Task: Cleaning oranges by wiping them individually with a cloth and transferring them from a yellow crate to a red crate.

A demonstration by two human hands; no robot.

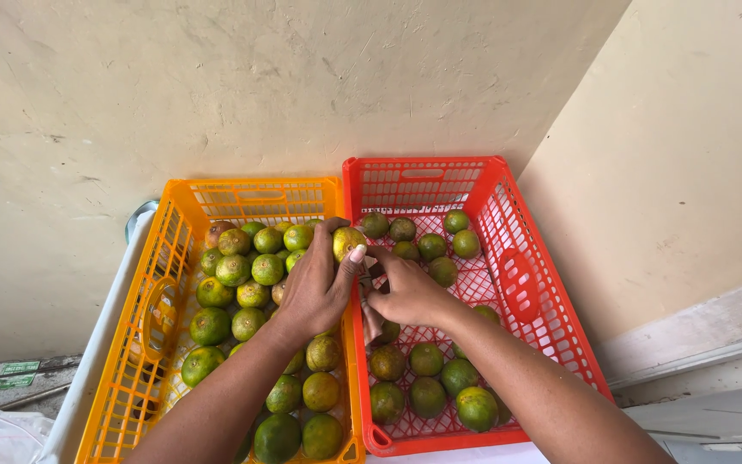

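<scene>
In the head view, two slatted plastic crates stand side by side against a pale plaster wall. The orange plastic crate (pixel 149 320), left of centre, is heaped with round green citrus fruits (pixel 266 269). The red plastic crate (pixel 521 283), right of centre, holds fewer of the same fruits (pixel 427 358), spread thinly over its floor.

At the middle of the frame, above the two touching crate walls, the left hand (pixel 315 288) has its fingers closed around a yellow-green citrus fruit (pixel 347 241), the thumb pressed against its side. The right hand (pixel 405 292) sits just beside it, its fingertips pinched together on a small crumpled pinkish cloth (pixel 373 316) that hangs below the fruit.
</scene>
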